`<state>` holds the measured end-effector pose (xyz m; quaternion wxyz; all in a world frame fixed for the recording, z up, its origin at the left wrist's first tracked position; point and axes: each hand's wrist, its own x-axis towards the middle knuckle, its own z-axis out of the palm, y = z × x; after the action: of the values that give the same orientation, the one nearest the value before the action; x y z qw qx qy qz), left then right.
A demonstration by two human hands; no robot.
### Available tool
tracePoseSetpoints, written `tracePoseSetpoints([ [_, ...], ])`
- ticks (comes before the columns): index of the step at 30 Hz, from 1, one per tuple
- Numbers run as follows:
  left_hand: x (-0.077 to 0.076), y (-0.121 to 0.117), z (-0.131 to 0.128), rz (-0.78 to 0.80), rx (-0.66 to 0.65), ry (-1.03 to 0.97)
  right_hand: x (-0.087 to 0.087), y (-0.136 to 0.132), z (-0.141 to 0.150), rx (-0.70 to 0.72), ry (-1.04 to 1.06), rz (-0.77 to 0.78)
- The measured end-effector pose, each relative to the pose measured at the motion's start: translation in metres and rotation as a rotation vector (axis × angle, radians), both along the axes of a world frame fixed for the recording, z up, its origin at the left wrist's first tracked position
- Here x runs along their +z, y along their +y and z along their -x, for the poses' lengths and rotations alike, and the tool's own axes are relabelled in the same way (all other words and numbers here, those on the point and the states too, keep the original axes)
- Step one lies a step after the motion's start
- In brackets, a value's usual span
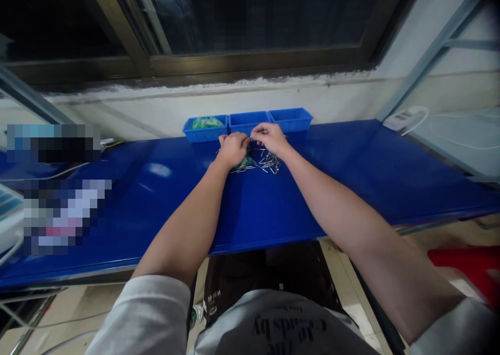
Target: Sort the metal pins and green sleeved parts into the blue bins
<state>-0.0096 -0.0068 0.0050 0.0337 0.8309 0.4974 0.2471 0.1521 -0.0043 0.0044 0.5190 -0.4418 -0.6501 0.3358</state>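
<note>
Thin silvery metal pins, which look like blind rivets (271, 162), lie in a loose pile on the blue table, just in front of the bins. My left hand (233, 150) is over the left part of the pile, above a small green bundle (245, 162) that it partly covers. Its fingers are curled closed, and what they hold is hidden. Just right of it, my right hand (270, 138) is raised a little behind the pile. Thumb and forefinger pinch together close to the left fingertips; whatever is between them is too small to name.
Three blue bins stand against the wall: the left bin (206, 134) contains a green bag (207, 122), beside a middle bin (250, 117) and a right bin (291, 116). A white power strip (404, 118) with its cable lies at the table's right. Blurred-out items occupy the left end.
</note>
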Motion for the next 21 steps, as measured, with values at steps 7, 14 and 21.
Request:
tracePoseSetpoints([
  [7, -0.002, 0.000, 0.002, -0.017, 0.020, -0.050, -0.002, 0.003, -0.012, -0.280, -0.252, -0.146],
  [14, -0.002, -0.001, 0.002, 0.023, 0.030, -0.015, -0.002, -0.001, -0.026, -0.510, -0.522, -0.126],
  [21, -0.005, 0.002, 0.003, 0.036, 0.033, -0.011, -0.006, -0.002, -0.033, -0.545, -0.655, -0.010],
])
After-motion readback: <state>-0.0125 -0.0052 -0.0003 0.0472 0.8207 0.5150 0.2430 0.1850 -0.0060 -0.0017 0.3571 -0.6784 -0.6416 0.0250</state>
